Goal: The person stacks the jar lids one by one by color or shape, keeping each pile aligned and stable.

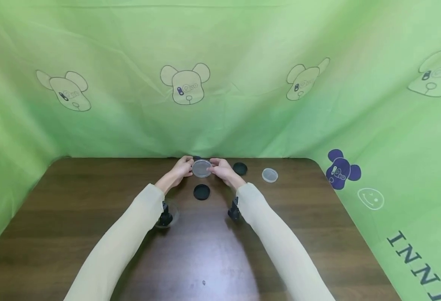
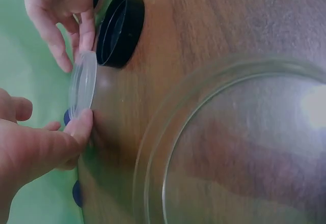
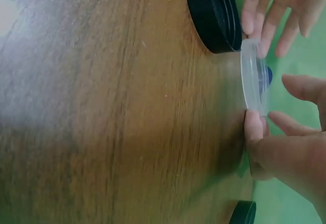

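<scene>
At the far edge of the table, a small round clear plastic lid (image 1: 201, 168) is between both hands. My left hand (image 1: 182, 168) pinches its left rim, with the thumb on the near side as the left wrist view shows. On the opposite rim, my right hand (image 1: 223, 169) grips with thumb and fingers, seen closely in the right wrist view. The lid (image 3: 254, 76) appears edge-on there. Just nearer than it lies a round black lid (image 1: 201, 192), its raised rim facing up in the left wrist view.
A second black lid (image 1: 240, 169) lies right of my right hand, and another clear lid (image 1: 270, 175) farther right. Under my left wrist is a larger clear round lid (image 2: 153, 147). A green printed curtain (image 1: 220, 121) borders the wooden table (image 1: 311, 234) at the back.
</scene>
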A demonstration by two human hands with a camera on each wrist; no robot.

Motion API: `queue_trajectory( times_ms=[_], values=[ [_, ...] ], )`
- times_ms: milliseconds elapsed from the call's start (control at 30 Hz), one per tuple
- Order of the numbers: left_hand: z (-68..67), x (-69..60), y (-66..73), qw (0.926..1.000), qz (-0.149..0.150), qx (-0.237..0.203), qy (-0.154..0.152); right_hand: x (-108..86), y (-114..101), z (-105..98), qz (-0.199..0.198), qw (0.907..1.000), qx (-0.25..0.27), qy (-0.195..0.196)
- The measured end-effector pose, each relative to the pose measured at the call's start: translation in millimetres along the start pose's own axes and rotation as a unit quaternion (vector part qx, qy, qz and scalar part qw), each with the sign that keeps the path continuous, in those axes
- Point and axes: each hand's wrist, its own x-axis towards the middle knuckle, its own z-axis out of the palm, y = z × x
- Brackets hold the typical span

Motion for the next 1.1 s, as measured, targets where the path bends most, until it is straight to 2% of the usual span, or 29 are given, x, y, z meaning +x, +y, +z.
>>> queue_trajectory(
  times_ms=[67, 133, 267, 400, 533, 767, 933, 1100],
  values=[
    [2.8, -0.2, -0.4, 1.0000, -0.001, -0.005, 0.000, -0.4, 0.1, 1.2, -0.004, 0.9998, -0.022, 0.001],
    [5.9, -1.4, 4.1, 0.9998, -0.018, -0.004, 0.002, -0.7, -0.2, 1.5, -0.008, 0.9994, -0.035, -0.004],
    [7.6, 3.3, 3.8, 0.9997, -0.017, 0.018, 0.000, -1.3, -0.6, 0.9, -0.016, 0.9984, -0.053, -0.013],
    [9.2, 3.3, 3.5, 0.9992, -0.007, 0.040, 0.001, -2.3, 1.4, 1.2, -0.028, 0.9972, -0.070, -0.004],
    [9.5, 2.2, 2.3, 0.9979, 0.005, 0.063, 0.013, -2.1, 4.6, 2.5, -0.045, 0.9954, -0.085, 0.006],
    [9.8, 1.7, 1.6, 0.9923, 0.037, 0.114, 0.031, 0.3, 6.4, 2.7, -0.079, 0.9909, -0.106, 0.026],
    [8.4, 1.4, -0.8, 0.9909, 0.042, 0.120, 0.044, 0.8, 7.4, 3.3, -0.096, 0.9865, -0.130, 0.029],
    [7.2, 0.4, -3.3, 0.9895, 0.045, 0.127, 0.052, -1.5, 6.9, 5.7, -0.095, 0.9864, -0.132, 0.025]
  ],
)
